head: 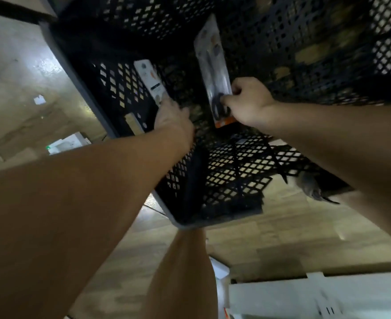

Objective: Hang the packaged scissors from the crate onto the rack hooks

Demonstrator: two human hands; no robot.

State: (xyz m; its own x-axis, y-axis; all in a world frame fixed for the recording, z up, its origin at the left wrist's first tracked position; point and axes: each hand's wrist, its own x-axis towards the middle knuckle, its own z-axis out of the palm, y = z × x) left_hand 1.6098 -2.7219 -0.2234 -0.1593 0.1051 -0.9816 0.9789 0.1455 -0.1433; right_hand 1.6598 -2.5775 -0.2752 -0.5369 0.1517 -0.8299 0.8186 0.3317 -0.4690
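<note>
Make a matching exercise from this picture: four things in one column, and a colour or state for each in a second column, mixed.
1. crate
2. left hand
3. right hand
4. floor

a. grips the scissors package with the orange end
b. pale wood planks
c. black mesh walls
d. fingertips on the white package

Pairs: 1-c, 2-d, 3-a, 4-b.

— Pinched in the right hand [247,102]?
— Packaged scissors [210,61]: glossy clear plastic over printed card, orange strip below the grip. Dark matt handle loops right at the fingertips.
— Behind the grip?
— Crate [236,169]: black matt plastic lattice.
— Left of the grip, by the left hand [171,116]?
— Second package [149,81]: white matt card.
— Well below the grip?
— Floor [282,238]: wood-look planks, faint sheen.
</note>
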